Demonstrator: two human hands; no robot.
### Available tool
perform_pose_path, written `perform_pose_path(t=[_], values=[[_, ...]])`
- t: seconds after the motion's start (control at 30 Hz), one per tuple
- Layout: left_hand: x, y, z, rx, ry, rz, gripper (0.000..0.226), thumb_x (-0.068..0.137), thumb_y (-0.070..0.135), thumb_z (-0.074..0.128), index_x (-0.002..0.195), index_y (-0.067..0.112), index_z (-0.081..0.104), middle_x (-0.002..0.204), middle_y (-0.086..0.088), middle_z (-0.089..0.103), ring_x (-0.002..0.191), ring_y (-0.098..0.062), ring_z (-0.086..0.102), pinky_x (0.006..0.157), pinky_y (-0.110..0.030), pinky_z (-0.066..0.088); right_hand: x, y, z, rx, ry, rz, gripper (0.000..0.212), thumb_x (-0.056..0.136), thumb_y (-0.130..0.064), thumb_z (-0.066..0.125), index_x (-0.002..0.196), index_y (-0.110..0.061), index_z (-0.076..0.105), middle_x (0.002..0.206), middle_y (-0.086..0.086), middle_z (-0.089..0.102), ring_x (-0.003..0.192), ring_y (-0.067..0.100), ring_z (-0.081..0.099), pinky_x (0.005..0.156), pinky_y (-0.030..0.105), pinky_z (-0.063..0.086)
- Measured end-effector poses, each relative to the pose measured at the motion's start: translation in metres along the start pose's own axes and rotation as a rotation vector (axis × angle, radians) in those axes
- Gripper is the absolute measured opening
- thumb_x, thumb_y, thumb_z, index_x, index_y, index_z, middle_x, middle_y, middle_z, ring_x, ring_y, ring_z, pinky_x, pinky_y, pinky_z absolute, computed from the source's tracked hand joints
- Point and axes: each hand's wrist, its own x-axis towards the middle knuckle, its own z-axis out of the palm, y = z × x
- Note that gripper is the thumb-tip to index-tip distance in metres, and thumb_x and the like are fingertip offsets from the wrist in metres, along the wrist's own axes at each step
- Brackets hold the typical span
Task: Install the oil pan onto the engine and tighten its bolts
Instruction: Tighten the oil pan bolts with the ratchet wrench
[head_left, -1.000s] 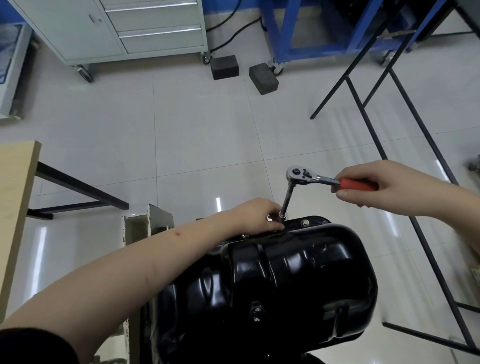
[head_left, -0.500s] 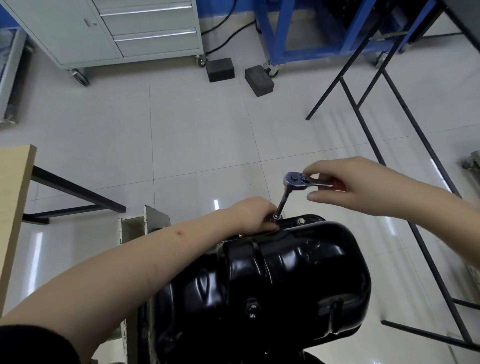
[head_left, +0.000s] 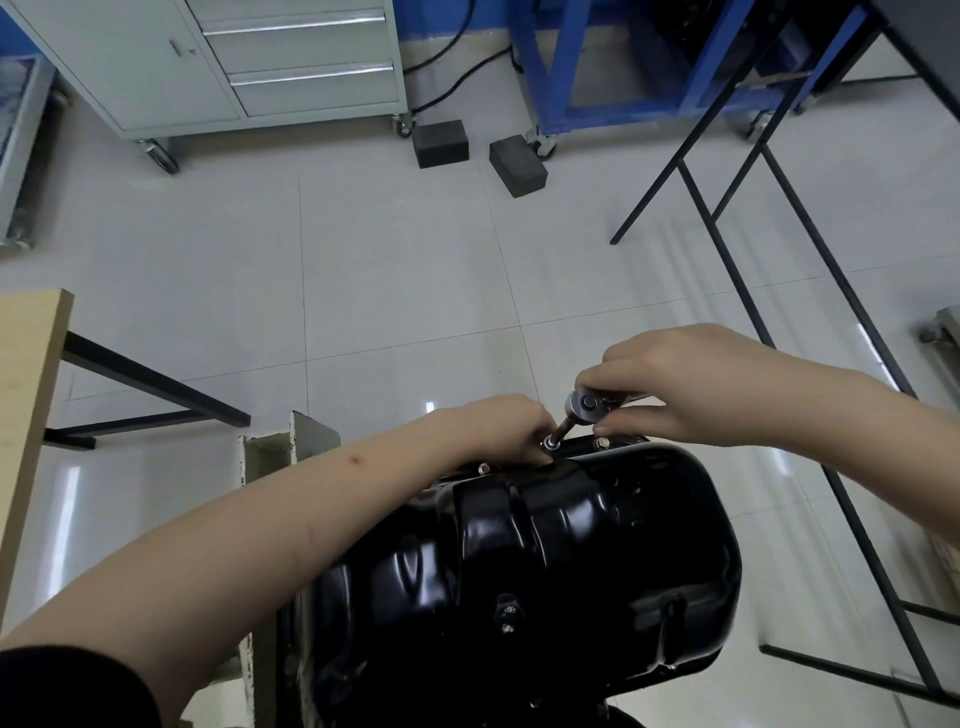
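Wood shows at the far left, the edge of a bench top (head_left: 31, 374), well away from my work. Next comes a pale metal stand (head_left: 270, 462) that seems to hold the engine up. I cannot see much of the engine itself.

My left hand (head_left: 506, 428) is on the far rim of the oil pan (head_left: 519, 571). My fingers curl down around the bottom of the socket, right by the bolt (head_left: 549, 443), to keep the tool straight. A second bolt (head_left: 484, 468) sits just left of my hand, and a third bolt (head_left: 602, 443) sits just to the right.

The oil pan is big, black and shiny. It sits on the engine, low in the middle of my view, with its belly up. It looks like hard, thin steel, so I think it will not bend in my hands. It looks smooth and maybe slippery. I would hold it by the flat rim, not by the round belly. I guess it is not too heavy, but it is bulky.

My right hand (head_left: 670, 387) is wrapped around the ratchet (head_left: 584, 404), close up by its round head. My hands are near each other, both clamped on the tool.

The bolts are small. I think I should turn them gently so the threads do not get hurt.

Black table legs (head_left: 810, 291) stand on the floor to the right.
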Motion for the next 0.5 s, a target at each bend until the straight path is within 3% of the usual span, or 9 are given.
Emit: perform_pose_path(t=[0.13, 0.17, 0.27, 0.37, 0.5], values=[[-0.013, 0.003, -0.017, -0.169, 0.101, 0.031, 0.026, 0.087, 0.037, 0.061, 0.094, 0.012, 0.066, 0.072, 0.013, 0.057, 0.068, -0.008, 0.053, 0.061, -0.016, 0.036, 0.003, 0.003, -0.003, 0.046, -0.009, 0.024, 0.042, 0.082, -0.056, 0.028, 0.104, -0.031, 0.054, 0.092, -0.016, 0.058, 0.091, 0.009, 0.055, 0.064, 0.025, 0.038], [-0.016, 0.005, -0.018, -0.175, 0.136, 0.043, 0.027, 0.089, 0.037, 0.057, 0.094, 0.011, 0.066, 0.067, 0.013, 0.054, 0.061, -0.005, 0.049, 0.056, -0.014, 0.034, 0.005, 0.004, -0.003, 0.034, -0.004, 0.048, 0.039, 0.084, -0.055, 0.030, 0.103, -0.030, 0.054, 0.092, -0.015, 0.059, 0.089, 0.010, 0.056, 0.063, 0.026, 0.037], [-0.018, 0.012, -0.016, -0.094, 0.191, 0.051, 0.031, 0.096, 0.028, 0.046, 0.093, 0.002, 0.061, 0.075, -0.011, 0.061, 0.063, -0.020, 0.045, 0.059, -0.026, 0.030, 0.010, 0.001, 0.000, -0.037, 0.035, 0.132, 0.037, 0.089, -0.053, 0.035, 0.099, -0.022, 0.052, 0.072, -0.009, 0.051, 0.074, 0.018, 0.048, 0.058, 0.028, 0.030], [-0.020, 0.013, -0.019, -0.066, 0.189, 0.058, 0.029, 0.097, 0.021, 0.042, 0.090, -0.003, 0.058, 0.074, -0.015, 0.056, 0.066, -0.023, 0.042, 0.059, -0.027, 0.025, 0.012, -0.009, 0.004, -0.011, 0.056, 0.205, 0.037, 0.089, -0.053, 0.037, 0.093, -0.017, 0.047, 0.062, -0.010, 0.033, 0.070, 0.020, 0.042, 0.058, 0.028, 0.028], [-0.025, 0.015, -0.021, -0.019, 0.103, 0.071, 0.029, 0.097, 0.020, 0.040, 0.101, -0.004, 0.057, 0.090, -0.019, 0.062, 0.076, -0.026, 0.050, 0.068, -0.029, 0.034, 0.012, -0.007, -0.004, 0.039, 0.029, 0.105, 0.022, 0.090, -0.047, 0.044, 0.094, -0.026, 0.051, 0.073, -0.012, 0.047, 0.081, 0.016, 0.052, 0.063, 0.029, 0.037]])
